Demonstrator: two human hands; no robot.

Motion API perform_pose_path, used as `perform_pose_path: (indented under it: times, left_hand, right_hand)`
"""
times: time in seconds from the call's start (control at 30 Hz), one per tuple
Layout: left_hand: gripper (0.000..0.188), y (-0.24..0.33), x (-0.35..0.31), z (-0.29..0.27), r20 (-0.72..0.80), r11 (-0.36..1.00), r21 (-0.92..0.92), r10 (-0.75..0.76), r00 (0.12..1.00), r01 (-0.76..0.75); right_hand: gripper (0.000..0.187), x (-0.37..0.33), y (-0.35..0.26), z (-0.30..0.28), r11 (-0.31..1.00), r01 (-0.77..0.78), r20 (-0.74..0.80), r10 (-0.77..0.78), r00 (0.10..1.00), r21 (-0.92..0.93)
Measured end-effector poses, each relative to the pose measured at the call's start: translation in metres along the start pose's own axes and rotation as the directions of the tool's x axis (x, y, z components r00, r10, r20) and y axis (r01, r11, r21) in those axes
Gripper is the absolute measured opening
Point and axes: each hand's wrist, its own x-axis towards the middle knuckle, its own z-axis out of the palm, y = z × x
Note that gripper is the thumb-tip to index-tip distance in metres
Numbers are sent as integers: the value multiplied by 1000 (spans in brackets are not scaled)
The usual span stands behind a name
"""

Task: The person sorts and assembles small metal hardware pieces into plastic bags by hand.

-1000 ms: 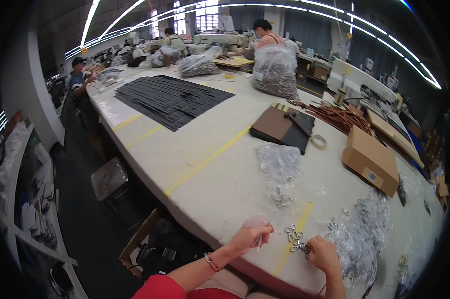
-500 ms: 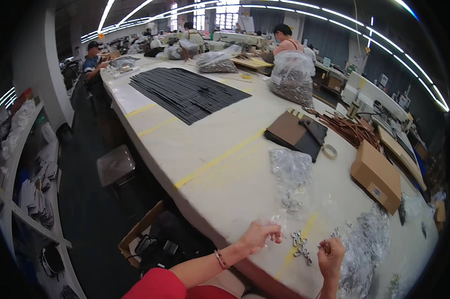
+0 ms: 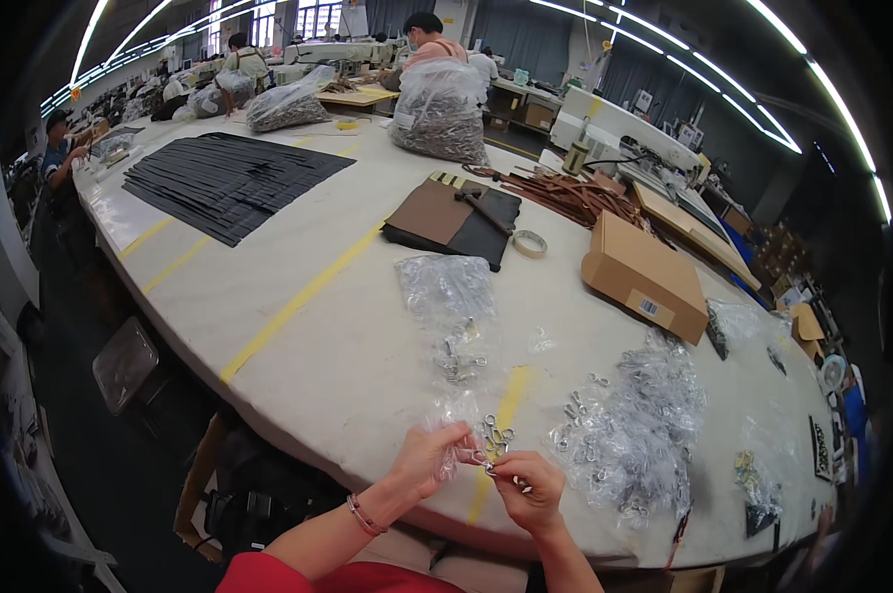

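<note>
My left hand (image 3: 425, 463) is closed on a small clear plastic bag (image 3: 456, 407) near the table's front edge. Close beside it, my right hand (image 3: 528, 491) pinches a small silver metal clasp (image 3: 487, 465) at the bag's side; whether the clasp is inside the bag cannot be made out. Just beyond the fingers lies a small group of loose silver metal clasps (image 3: 496, 435) by a yellow tape line. Farther off, a larger clear bag (image 3: 446, 287) lies flat with more clasps at its near end. Right of my hands spreads a heap of clear bags (image 3: 636, 425) with metal pieces.
A cardboard box (image 3: 644, 277), a tape roll (image 3: 529, 244) and a hammer (image 3: 484, 211) on brown and black sheets lie beyond. Black strips (image 3: 234, 183) cover the table's far left. A stuffed clear sack (image 3: 439, 114) stands at the back. Co-workers (image 3: 435, 44) are at the far side.
The view has swung to the right. My right hand has come leftward from beside the loose clasps to meet my left hand at the small bag.
</note>
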Motion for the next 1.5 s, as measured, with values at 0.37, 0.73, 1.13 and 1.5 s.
perform_pose_path:
  times: [0.37, 0.73, 1.13, 1.5]
  left_hand:
    - [12, -9, 9, 11, 108, 992, 61, -113, 988, 107]
    - [15, -28, 7, 4, 161, 975, 53, -223, 961, 217]
    - [10, -14, 18, -3, 78, 995, 104, -3, 997, -6]
    - [14, -12, 11, -2, 101, 932, 299, 182, 978, -204]
  right_hand:
    - [19, -18, 21, -14, 925, 119, -26, -138, 990, -361]
    - [11, -15, 15, -15, 846, 191, -99, -274, 957, -498]
    - [20, 1, 19, -8, 985, -161, -140, 151, 979, -60]
    - [19, 10, 24, 10, 793, -593, 122, 580, 805, 138]
